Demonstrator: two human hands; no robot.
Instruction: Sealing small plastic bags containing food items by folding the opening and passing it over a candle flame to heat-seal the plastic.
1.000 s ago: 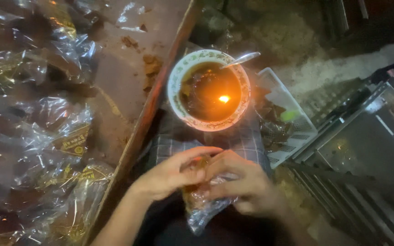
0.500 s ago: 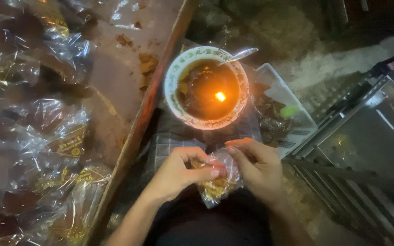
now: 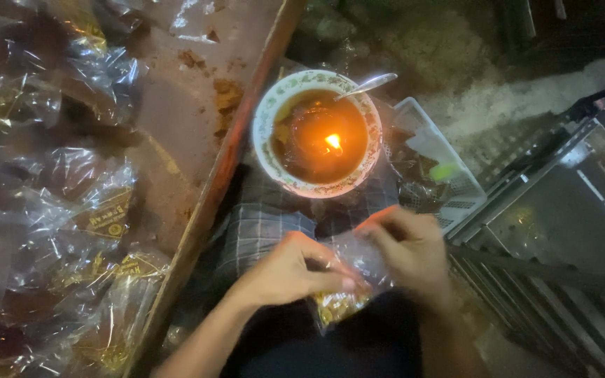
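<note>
My left hand (image 3: 290, 269) and my right hand (image 3: 407, 248) both grip a small clear plastic bag (image 3: 348, 280) with a gold label and brown contents, held low in the middle over my lap. The fingers of both hands pinch the bag's upper part. Just beyond the hands stands a white patterned bowl (image 3: 269, 115) with a small flame (image 3: 332, 142) burning in dark liquid. A metal spoon (image 3: 367, 85) rests on the bowl's far rim.
A checked cloth (image 3: 260, 231) lies under the bowl. A wooden tray (image 3: 208, 199) on the left holds several filled clear bags (image 3: 71, 231). A white plastic basket (image 3: 449, 175) sits to the right of the bowl, with a metal rack (image 3: 568, 231) beyond it.
Both hands have kept hold of the bag and shifted their grip on it. The fingers now pinch its upper part, and the view has tilted slightly.
</note>
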